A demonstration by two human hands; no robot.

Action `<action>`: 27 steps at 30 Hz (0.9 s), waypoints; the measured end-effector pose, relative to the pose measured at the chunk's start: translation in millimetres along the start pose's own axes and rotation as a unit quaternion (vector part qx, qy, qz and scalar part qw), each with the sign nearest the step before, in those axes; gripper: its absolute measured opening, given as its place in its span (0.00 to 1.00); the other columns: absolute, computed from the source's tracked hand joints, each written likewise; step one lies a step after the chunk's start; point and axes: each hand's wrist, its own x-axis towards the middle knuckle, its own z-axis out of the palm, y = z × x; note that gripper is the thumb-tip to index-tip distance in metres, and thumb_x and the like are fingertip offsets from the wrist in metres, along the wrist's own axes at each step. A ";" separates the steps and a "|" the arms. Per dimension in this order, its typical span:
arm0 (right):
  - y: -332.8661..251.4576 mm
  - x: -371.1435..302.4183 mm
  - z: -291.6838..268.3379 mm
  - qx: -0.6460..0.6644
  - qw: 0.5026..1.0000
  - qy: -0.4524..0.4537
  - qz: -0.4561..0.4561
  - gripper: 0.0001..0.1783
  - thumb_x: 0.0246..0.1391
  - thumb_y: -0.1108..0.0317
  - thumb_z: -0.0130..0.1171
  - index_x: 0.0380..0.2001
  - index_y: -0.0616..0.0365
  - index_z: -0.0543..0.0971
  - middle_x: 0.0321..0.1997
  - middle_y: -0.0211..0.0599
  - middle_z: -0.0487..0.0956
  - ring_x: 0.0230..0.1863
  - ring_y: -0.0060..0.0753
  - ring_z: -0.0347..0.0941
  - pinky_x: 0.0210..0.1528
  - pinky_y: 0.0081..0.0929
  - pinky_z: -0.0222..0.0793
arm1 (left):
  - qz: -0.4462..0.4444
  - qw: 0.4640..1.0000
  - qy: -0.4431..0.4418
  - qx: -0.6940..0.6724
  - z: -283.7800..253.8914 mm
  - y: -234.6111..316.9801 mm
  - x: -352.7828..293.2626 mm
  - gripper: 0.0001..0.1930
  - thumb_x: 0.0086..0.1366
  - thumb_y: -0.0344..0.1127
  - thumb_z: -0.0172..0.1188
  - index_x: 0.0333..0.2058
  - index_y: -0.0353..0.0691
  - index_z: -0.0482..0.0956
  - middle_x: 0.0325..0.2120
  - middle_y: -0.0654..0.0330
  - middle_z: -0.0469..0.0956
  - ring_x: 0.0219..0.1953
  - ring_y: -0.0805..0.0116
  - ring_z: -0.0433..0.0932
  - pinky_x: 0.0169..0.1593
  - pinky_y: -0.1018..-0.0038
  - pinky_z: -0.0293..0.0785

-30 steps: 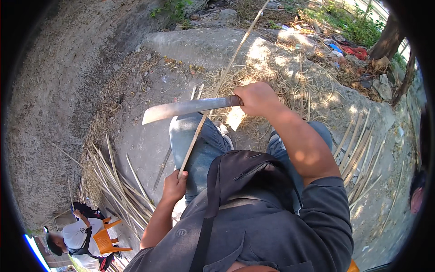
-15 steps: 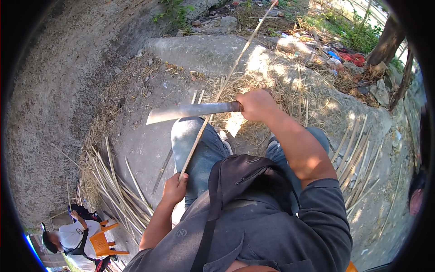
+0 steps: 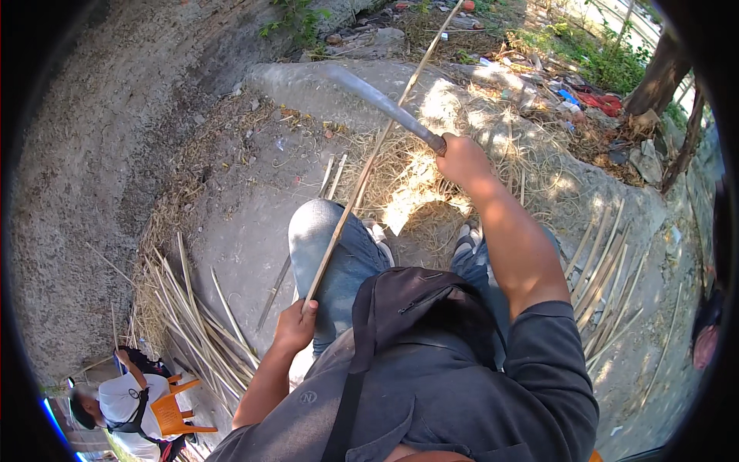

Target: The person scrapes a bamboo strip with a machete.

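Observation:
My left hand (image 3: 295,326) is closed around the lower end of a long, thin bamboo strip (image 3: 342,219), beside my left knee. The strip slants up over that knee toward the far side, its tip near the top of the view. My right hand (image 3: 465,163) grips the handle of a machete (image 3: 379,100), whose long blade points up and to the left. The blade crosses the strip well beyond my knees; whether they touch I cannot tell. Thin curled shavings (image 3: 416,181) cover the ground beyond my feet.
A bundle of cut strips (image 3: 196,316) lies at the left, another (image 3: 608,269) at the right. A rough wall (image 3: 85,200) runs along the left. At the lower left a person in a white shirt (image 3: 127,404) is by an orange chair (image 3: 173,408). A tree trunk (image 3: 658,73) stands far right.
My right hand has moved away from me and slightly right, carrying the machete farther up the strip. The blade has tilted upward. My left hand holds the strip in nearly the same place.

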 end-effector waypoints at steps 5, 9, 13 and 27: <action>-50.3 -19.6 -17.4 -0.099 0.955 -0.138 -0.241 0.07 0.52 0.66 0.60 0.36 0.47 0.82 0.34 0.41 0.84 0.41 0.51 0.83 0.45 0.50 0.77 | 0.015 0.999 0.004 -0.030 -3.6 -4.8 -2.5 0.39 0.71 0.71 0.47 0.34 0.33 0.78 0.24 0.43 0.79 0.31 0.44 0.81 0.36 0.56 0.74; -8.4 4.8 -17.9 -0.084 0.981 -0.051 -0.167 0.09 0.52 0.65 0.61 0.38 0.48 0.82 0.35 0.42 0.85 0.43 0.52 0.83 0.47 0.50 0.76 | 0.010 1.000 0.009 -0.016 -0.9 -5.9 0.7 0.37 0.72 0.69 0.48 0.33 0.32 0.78 0.24 0.43 0.79 0.31 0.43 0.81 0.36 0.56 0.74; 40.6 28.4 -13.4 0.003 0.995 -0.002 0.102 0.13 0.54 0.63 0.62 0.43 0.50 0.83 0.42 0.45 0.85 0.47 0.52 0.82 0.51 0.49 0.76 | 0.021 1.000 0.011 0.000 -0.4 -1.5 3.4 0.36 0.73 0.67 0.48 0.33 0.31 0.78 0.24 0.42 0.79 0.31 0.41 0.81 0.36 0.54 0.73; -51.1 -24.4 -43.8 -0.148 0.953 -0.076 -0.252 0.09 0.51 0.67 0.61 0.38 0.48 0.81 0.35 0.40 0.85 0.43 0.49 0.83 0.47 0.50 0.76 | 0.036 0.999 0.016 -0.026 3.8 -7.3 1.0 0.35 0.73 0.66 0.49 0.32 0.33 0.76 0.24 0.40 0.78 0.30 0.36 0.79 0.34 0.54 0.72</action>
